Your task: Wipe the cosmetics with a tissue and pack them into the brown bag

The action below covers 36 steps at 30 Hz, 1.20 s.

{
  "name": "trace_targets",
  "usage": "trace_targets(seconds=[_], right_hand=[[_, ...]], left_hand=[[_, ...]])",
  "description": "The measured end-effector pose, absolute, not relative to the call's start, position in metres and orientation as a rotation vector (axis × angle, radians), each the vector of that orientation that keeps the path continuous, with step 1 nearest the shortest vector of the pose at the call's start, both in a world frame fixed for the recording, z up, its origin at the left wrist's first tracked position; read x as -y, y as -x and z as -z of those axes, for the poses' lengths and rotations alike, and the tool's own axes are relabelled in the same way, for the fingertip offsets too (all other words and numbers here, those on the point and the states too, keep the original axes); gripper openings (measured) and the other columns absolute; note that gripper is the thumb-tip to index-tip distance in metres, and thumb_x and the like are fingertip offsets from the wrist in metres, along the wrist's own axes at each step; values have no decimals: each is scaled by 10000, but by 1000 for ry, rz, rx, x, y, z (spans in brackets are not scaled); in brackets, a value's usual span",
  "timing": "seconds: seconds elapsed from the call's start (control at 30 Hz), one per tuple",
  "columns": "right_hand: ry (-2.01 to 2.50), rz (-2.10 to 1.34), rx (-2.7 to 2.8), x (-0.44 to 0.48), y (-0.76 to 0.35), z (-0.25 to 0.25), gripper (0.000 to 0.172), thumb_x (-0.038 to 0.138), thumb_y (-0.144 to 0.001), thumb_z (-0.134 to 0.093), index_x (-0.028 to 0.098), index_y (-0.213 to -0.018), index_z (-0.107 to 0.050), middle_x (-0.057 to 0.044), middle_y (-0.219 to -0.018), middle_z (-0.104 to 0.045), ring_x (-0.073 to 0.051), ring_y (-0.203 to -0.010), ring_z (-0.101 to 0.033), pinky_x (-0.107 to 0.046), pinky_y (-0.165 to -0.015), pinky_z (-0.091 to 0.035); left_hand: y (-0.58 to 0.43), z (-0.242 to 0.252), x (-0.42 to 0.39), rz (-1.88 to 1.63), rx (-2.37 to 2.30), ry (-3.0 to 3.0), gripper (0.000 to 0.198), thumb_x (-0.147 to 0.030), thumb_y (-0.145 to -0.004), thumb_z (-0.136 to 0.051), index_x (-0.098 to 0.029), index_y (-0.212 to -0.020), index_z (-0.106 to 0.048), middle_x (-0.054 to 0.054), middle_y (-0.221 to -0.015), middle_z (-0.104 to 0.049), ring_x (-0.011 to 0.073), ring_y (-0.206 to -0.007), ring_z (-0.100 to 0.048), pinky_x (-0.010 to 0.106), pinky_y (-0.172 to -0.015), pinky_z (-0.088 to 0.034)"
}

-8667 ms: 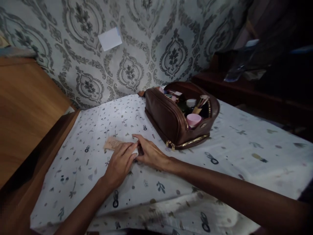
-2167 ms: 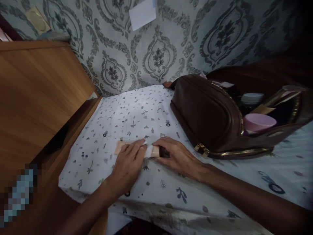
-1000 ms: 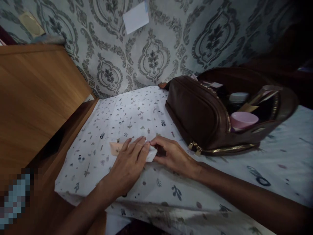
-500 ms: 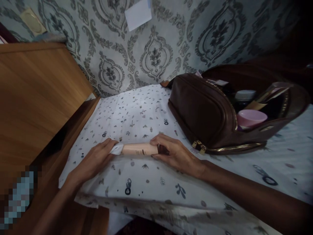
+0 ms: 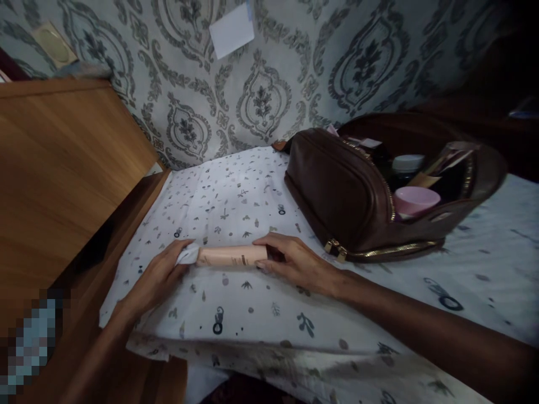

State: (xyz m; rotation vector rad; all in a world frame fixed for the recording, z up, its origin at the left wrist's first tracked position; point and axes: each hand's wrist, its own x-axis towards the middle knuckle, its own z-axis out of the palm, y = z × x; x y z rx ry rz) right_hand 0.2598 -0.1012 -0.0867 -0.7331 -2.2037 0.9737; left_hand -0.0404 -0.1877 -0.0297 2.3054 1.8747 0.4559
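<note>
A peach-coloured cosmetic tube (image 5: 231,256) lies level just above the patterned sheet, printed side partly towards me. My right hand (image 5: 290,261) grips its right end, thumb and fingers around the dark cap, which is mostly covered. At the other end, my left hand (image 5: 166,266) pinches a white wipe (image 5: 188,254) against the tube's tip. How far the wipe wraps behind the tube is hidden. To the right of both hands stands a brown makeup bag (image 5: 337,185), unzipped, with a pink tub (image 5: 416,200) and a white-capped bottle (image 5: 407,164) inside.
The white printed sheet (image 5: 227,191) covers the surface under my hands. A wooden panel (image 5: 67,179) rises on the left. Behind is a damask-patterned wall (image 5: 261,101) with a white switch plate or card (image 5: 232,31) on it.
The wipe in my left hand has slid a little left along the tube, baring more of its left end. My right hand keeps its hold. The whole view has shifted slightly.
</note>
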Motion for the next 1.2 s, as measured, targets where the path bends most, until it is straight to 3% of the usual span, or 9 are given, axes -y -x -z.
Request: trace_targets(seconds=[0.07, 0.17, 0.27, 0.43, 0.53, 0.67, 0.87, 1.07, 1.2], right_hand=[[747, -1009, 2186, 101, -259, 86, 219, 279, -887, -610, 155, -1065, -639, -31, -816, -626, -147, -682, -544, -267, -617, -419], [769, -1055, 2164, 101, -259, 84, 216, 319, -896, -587, 145, -1003, -657, -19, -744, -616, -141, -640, -532, -256, -577, -398], [787, -1078, 2154, 103, -258, 81, 231, 342, -892, -581, 136, -937, -675, -15, -697, -603, -136, -618, -513, -251, -557, -380], [796, -1145, 2125, 103, -257, 82, 206, 314, -867, -594, 138, -923, -685, -11, -704, -611, -134, -626, -520, -244, -559, -388], [797, -1127, 2101, 102, -258, 84, 193, 310, -852, -616, 144, -919, -687, -8, -705, -610, -134, -627, -521, -248, -566, -396], [790, -1109, 2059, 100, -258, 86, 155, 240, -821, -649, 158, -949, -681, -18, -761, -631, -135, -654, -535, -250, -581, -421], [710, -1274, 1940, 99, -256, 93, 255, 273, -793, -692, 175, -1026, -662, -26, -835, -638, -125, -652, -564, -245, -555, -455], [741, -1371, 1809, 96, -254, 101, 350, 230, -737, -734, 188, -1079, -674, -4, -794, -632, -123, -656, -593, -250, -590, -506], [720, -1415, 1758, 96, -252, 101, 339, 209, -736, -736, 208, -1071, -684, -12, -862, -652, -133, -735, -611, -278, -683, -537]], left_hand=[[33, 34, 191, -523, -2118, -2244, 495, -336, -950, -392, -186, -1421, -372, 149, -1316, -590, 287, -1145, -617, 419, -924, -514], [9, 42, 195, -446, -2404, -2101, 537, -351, -938, -418, -147, -1428, -338, 137, -1048, -700, 302, -837, -709, 415, -721, -558], [-24, 54, 196, -344, -2219, -2343, 392, -287, -919, -470, -163, -1291, -454, 78, -869, -715, 271, -727, -708, 345, -632, -541], [-61, 69, 190, -247, -1796, -2861, 191, -221, -962, -392, -188, -1131, -476, 99, -954, -709, 248, -784, -706, 294, -542, -493], [-56, 69, 186, -127, -2029, -2634, 63, -215, -946, -403, -203, -952, -465, 62, -769, -686, 251, -689, -691, 304, -552, -470], [-24, 63, 188, -289, -2327, -2111, 150, -343, -962, -363, -208, -1009, -412, 18, -641, -634, 256, -572, -647, 306, -526, -418], [16, 58, 195, -722, -2331, -1837, 244, -481, -952, -345, -253, -870, -330, -51, -616, -530, 198, -560, -582, 280, -537, -414], [13, 52, 196, -800, -2356, -1863, 246, -471, -942, -374, -258, -833, -316, -62, -612, -485, 184, -549, -546, 266, -528, -397], [4, 46, 198, -629, -2464, -1912, 207, -445, -956, -367, -260, -869, -335, -44, -612, -543, 222, -561, -594, 273, -520, -386]])
